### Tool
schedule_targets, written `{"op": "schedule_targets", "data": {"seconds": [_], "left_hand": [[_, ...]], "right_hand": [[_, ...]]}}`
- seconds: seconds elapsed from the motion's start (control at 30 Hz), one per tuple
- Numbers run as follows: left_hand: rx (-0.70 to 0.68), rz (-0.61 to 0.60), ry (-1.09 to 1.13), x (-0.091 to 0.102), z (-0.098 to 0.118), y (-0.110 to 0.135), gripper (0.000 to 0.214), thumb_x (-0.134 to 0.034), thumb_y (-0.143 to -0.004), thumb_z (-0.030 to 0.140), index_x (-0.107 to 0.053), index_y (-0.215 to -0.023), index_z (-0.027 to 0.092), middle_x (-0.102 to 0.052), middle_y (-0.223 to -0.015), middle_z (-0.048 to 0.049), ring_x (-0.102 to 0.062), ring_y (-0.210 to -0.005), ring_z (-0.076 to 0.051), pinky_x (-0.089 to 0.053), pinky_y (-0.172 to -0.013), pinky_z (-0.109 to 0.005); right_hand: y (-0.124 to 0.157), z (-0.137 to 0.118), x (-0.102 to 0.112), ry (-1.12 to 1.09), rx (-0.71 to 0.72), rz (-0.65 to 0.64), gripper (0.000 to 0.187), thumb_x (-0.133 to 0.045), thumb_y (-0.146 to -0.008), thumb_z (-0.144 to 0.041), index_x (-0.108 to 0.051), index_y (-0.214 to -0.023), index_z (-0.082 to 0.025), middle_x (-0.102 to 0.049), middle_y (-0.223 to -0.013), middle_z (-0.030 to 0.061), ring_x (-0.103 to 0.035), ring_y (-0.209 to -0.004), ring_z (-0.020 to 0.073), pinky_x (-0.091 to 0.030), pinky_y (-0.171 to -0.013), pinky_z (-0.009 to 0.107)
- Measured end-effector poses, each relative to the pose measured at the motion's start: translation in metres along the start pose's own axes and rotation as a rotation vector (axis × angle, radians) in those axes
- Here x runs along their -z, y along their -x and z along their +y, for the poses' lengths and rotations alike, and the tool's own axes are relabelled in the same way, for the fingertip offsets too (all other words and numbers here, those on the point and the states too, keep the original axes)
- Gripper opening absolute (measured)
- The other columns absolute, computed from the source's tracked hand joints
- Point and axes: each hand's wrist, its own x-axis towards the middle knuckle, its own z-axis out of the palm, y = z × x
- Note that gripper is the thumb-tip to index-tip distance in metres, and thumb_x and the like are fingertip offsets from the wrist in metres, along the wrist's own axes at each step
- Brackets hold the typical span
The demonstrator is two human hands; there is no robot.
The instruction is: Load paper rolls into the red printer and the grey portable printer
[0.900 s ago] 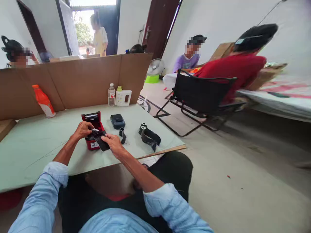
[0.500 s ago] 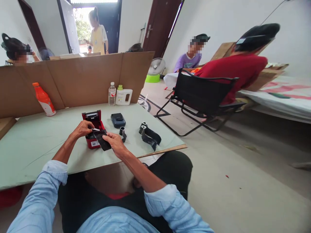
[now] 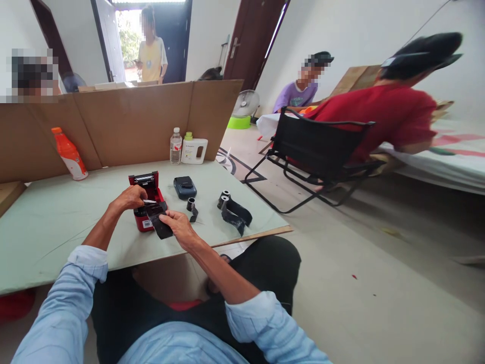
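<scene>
the black strip (image 3: 162, 230) lies between the two hands, left of the frame's centre, its long axis slanting from upper left to lower right. the right hand (image 3: 181, 228) is the nearer one: thumb and fingers are pinched on the strip's right edge, below its middle, and the lower end hangs free toward the bottom of the frame. the left hand (image 3: 132, 197) sits up and to the left, fingers closed on a slim pale item (image 3: 149, 201) that points right, toward the strip's upper end; whether the two touch is too small to tell. so the hands are apart, with the strip bridging most of the gap.

behind the strip stands the red machine (image 3: 142, 223), lid raised, on the pale green surface (image 3: 83, 207). the strip crosses in front of its right side; i cannot tell if its upper end runs inside. to the right are a small roll (image 3: 191, 204) and a dark device (image 3: 185, 187).
</scene>
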Motion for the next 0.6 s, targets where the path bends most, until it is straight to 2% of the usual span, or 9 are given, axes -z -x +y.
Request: {"op": "schedule_targets", "data": {"seconds": [0.17, 0.3, 0.37, 0.43, 0.53, 0.6], "left_hand": [[0.040, 0.007, 0.024, 0.003, -0.001, -0.005, 0.028, -0.061, -0.058, 0.012, -0.080, -0.078, 0.017, -0.076, -0.072, -0.0035, -0.066, -0.070, -0.019, -0.045, -0.061, -0.025], [0.022, -0.104, 0.079, 0.005, -0.006, -0.003, 0.032, -0.057, -0.059, 0.014, -0.082, -0.079, 0.018, -0.079, -0.078, -0.0039, -0.070, -0.075, -0.020, -0.050, -0.065, -0.026], [0.016, -0.094, 0.114, 0.003, -0.009, 0.000, 0.035, -0.055, -0.060, 0.014, -0.083, -0.080, 0.018, -0.081, -0.081, -0.0040, -0.071, -0.076, -0.021, -0.053, -0.069, -0.027], [0.035, 0.067, 0.154, -0.002, -0.013, 0.005, 0.037, -0.054, -0.062, 0.014, -0.084, -0.084, 0.019, -0.082, -0.085, -0.0043, -0.072, -0.079, -0.021, -0.056, -0.075, -0.028], [0.078, 0.465, 0.189, -0.010, -0.022, 0.012, 0.036, -0.054, -0.070, 0.014, -0.083, -0.090, 0.019, -0.081, -0.094, -0.0054, -0.074, -0.090, -0.022, -0.059, -0.089, -0.031], [0.121, 0.678, 0.190, -0.011, -0.032, 0.013, 0.034, -0.056, -0.073, 0.014, -0.081, -0.097, 0.018, -0.079, -0.103, -0.0080, -0.074, -0.095, -0.023, -0.059, -0.095, -0.034]], "right_hand": [[-0.001, -0.006, 0.002, -0.004, 0.017, 0.018, 0.047, -0.093, -0.057, -0.055, -0.069, -0.070, -0.018, -0.067, -0.064, -0.0017, -0.054, -0.056, 0.0110, -0.043, -0.053, 0.024], [0.000, -0.005, 0.001, -0.005, 0.027, 0.008, 0.047, -0.093, -0.059, -0.056, -0.069, -0.071, -0.018, -0.068, -0.065, -0.0014, -0.055, -0.057, 0.0112, -0.044, -0.054, 0.025], [0.003, 0.001, 0.000, 0.014, 0.017, -0.012, 0.045, -0.092, -0.061, -0.055, -0.070, -0.072, -0.018, -0.069, -0.066, -0.0010, -0.057, -0.057, 0.0113, -0.046, -0.056, 0.025], [0.006, 0.010, 0.000, 0.052, -0.025, -0.047, 0.044, -0.090, -0.063, -0.056, -0.072, -0.074, -0.017, -0.070, -0.065, -0.0001, -0.058, -0.056, 0.0115, -0.045, -0.055, 0.025], [0.008, 0.023, 0.001, 0.099, -0.116, -0.094, 0.050, -0.089, -0.061, -0.060, -0.074, -0.076, -0.016, -0.070, -0.062, 0.0011, -0.060, -0.053, 0.0127, -0.045, -0.053, 0.025], [0.008, 0.027, 0.003, 0.109, -0.140, -0.091, 0.054, -0.091, -0.057, -0.063, -0.074, -0.076, -0.016, -0.071, -0.062, 0.0014, -0.062, -0.054, 0.0138, -0.048, -0.054, 0.026]]}}
